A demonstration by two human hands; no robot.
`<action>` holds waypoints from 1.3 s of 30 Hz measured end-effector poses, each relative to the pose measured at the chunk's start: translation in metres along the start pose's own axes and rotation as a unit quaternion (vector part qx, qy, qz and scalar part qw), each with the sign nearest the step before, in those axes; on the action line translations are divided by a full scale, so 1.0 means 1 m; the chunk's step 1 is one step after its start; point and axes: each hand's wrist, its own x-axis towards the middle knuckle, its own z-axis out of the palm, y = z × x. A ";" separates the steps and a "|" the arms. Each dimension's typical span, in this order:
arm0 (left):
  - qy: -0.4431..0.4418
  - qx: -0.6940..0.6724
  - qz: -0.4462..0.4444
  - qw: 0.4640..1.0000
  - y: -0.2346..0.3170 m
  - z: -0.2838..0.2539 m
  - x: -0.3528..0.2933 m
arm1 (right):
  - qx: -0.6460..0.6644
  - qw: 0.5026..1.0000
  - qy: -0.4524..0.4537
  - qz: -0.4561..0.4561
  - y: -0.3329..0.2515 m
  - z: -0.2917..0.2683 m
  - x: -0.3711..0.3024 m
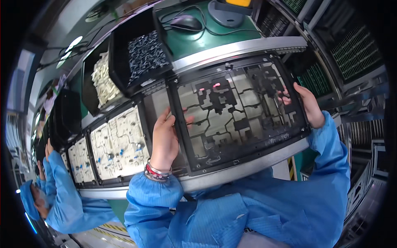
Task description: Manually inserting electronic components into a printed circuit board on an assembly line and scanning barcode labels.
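- At the far left, a co-worker (66,206) in blue reaches toward the line; what those fingers hold, I cannot tell.
- Next come white panels (120,142) with small blue parts, set in dark frames along the line.
- Above them, a black bin of white pieces (103,80) stands beside a black bin of dark small parts (147,58); best to keep sleeves and frame corners away from both.
- The left hand (165,138) has its fingers closed around the left edge of the black cut-out frame (242,125), fingertips showing through the openings. A grip on the solid border seems safest, as the thin inner strips look easy to bend.
- The frame lies between the two hands, tilted in view, over the metal rail (248,163); whether it touches, I cannot tell. Moving both sides together should keep it from twisting.
- Behind, a mouse (186,22) sits on the green counter (206,43).
- The right hand (308,105) grips the right edge, fingers behind and thumb in front; matching the left's height would help.
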 end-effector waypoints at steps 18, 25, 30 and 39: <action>0.058 0.085 0.067 0.992 -0.029 0.007 0.010 | -0.223 0.783 0.342 -0.470 0.070 -0.102 -0.158; 0.125 0.156 0.136 0.970 -0.014 0.009 0.008 | 0.159 0.594 0.680 -0.399 0.325 -0.347 -0.233; 0.138 0.222 0.136 0.956 -0.012 -0.014 0.026 | 0.277 0.498 0.740 -0.357 0.470 -0.544 -0.371; 0.185 0.150 0.151 0.960 -0.001 0.007 -0.018 | 0.469 0.440 0.669 -0.373 0.473 -0.592 -0.377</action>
